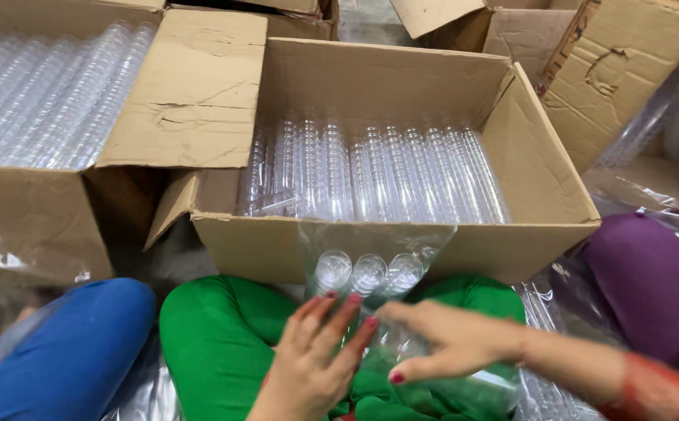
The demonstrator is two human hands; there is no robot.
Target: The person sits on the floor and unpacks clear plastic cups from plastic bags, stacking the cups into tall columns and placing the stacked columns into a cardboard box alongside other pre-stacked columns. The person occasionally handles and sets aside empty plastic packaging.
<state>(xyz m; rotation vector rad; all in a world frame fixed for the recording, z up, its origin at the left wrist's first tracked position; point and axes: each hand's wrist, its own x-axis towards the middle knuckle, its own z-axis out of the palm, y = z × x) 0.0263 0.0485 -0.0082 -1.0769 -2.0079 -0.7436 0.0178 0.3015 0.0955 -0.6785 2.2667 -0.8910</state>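
Two hands over green-clad knees: left hand (pixel 316 359) spread open against clear plastic bag (pixel 378 257), right hand (pixel 449 343) gripping it from the side. Stacked clear cups (pixel 367 273) inside, just before cardboard box (pixel 542 195) of similar stacks. Apparently mid-bagging; next, probably steadying the stacks.

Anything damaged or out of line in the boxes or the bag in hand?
The cardboard is worn: the flap of the left box is torn and creased, and the far right box has its surface peeled. The stacked clear cups in the middle box lie in even rows.
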